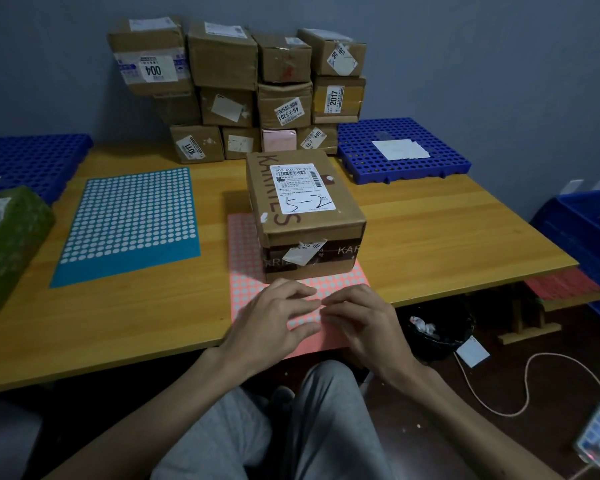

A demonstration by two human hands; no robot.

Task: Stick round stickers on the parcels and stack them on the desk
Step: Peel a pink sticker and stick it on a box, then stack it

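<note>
A brown cardboard parcel [305, 216] with a white shipping label on top stands on a pink sheet of round stickers [245, 251] near the desk's front edge. Both hands rest on the sheet's near part, in front of the parcel. My left hand [271, 320] lies flat with fingers spread on the sheet. My right hand [361, 320] has its fingertips pinched together at the sheet's surface beside the left fingertips; whether a sticker is between them cannot be told. A stack of labelled parcels [243, 88] stands against the wall at the desk's back.
A blue sheet of white round stickers [129, 223] lies on the wooden desk [430, 237] to the left. A green wrapped package [7, 247] sits at the left edge. Blue perforated trays [402, 150] flank the stack. Blue crates, a black bin [437, 327] and a cable are at right.
</note>
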